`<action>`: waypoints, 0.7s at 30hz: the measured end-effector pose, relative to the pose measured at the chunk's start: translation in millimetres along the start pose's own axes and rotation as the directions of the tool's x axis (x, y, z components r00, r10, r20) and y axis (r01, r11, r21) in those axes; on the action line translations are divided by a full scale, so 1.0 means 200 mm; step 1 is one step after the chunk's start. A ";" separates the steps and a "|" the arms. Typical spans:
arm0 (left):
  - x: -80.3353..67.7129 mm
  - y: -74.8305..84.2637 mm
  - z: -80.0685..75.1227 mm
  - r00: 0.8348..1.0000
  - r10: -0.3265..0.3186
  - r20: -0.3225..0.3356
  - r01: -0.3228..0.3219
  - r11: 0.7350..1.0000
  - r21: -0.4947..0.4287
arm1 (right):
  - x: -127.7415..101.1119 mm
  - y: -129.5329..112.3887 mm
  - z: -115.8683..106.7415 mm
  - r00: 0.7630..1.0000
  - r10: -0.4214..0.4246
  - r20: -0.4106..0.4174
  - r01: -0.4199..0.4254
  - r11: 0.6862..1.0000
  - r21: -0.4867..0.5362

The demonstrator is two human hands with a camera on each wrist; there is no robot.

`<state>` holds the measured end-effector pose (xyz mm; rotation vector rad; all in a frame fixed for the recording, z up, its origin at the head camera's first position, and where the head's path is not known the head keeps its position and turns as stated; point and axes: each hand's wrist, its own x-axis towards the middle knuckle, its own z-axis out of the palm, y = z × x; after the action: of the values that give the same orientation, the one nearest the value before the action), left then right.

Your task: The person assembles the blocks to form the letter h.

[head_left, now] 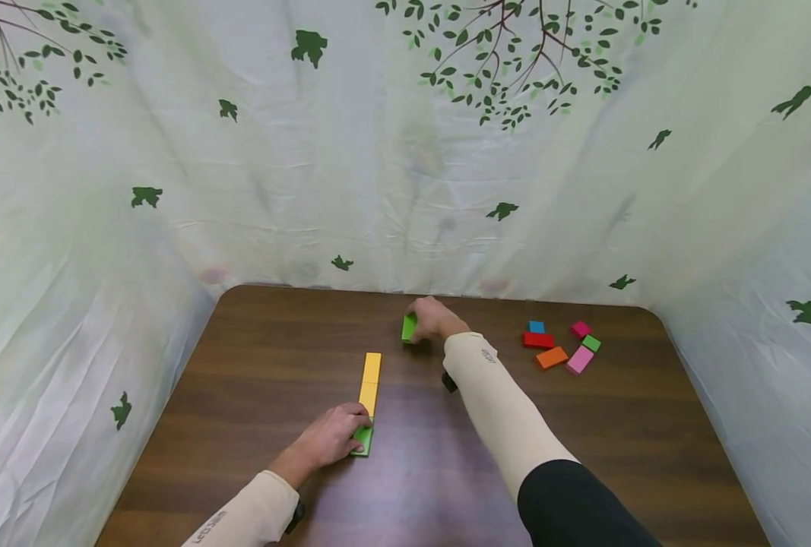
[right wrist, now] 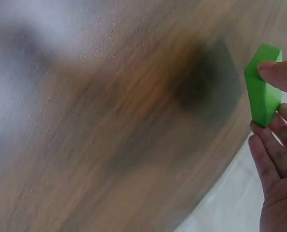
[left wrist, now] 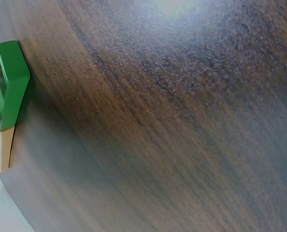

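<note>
In the head view my left hand (head_left: 333,434) has its thumb and fingers on either side of a green block (head_left: 362,441), which lies flat at the near end of a straight row with two yellow blocks (head_left: 371,368). The left wrist view shows fingertips on that green block (left wrist: 13,87), with a yellow block (left wrist: 6,147) against its end. Farther back, my right hand (head_left: 435,319) pinches another green block (head_left: 409,328) between thumb and fingers. In the right wrist view this green block (right wrist: 263,92) is tilted above the tabletop.
At the right of the brown wooden table (head_left: 255,365) lies a loose group: a blue block (head_left: 536,327), red block (head_left: 538,340), orange block (head_left: 552,358), pink block (head_left: 580,360), small green block (head_left: 590,343) and magenta block (head_left: 580,329). A leaf-patterned curtain (head_left: 405,190) borders the back edge.
</note>
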<state>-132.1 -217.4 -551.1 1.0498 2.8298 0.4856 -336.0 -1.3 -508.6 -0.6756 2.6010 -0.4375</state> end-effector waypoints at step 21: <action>-0.01 0.00 0.00 0.999 0.037 -0.029 -0.036 0.999 0.034 | 0.13 -0.18 0.15 0.999 -0.039 -0.004 0.039 0.998 -0.044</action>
<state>-131.1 -219.4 -550.7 1.1107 2.8594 0.4619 -328.9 -51.1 -528.8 -0.7425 2.6131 -0.3950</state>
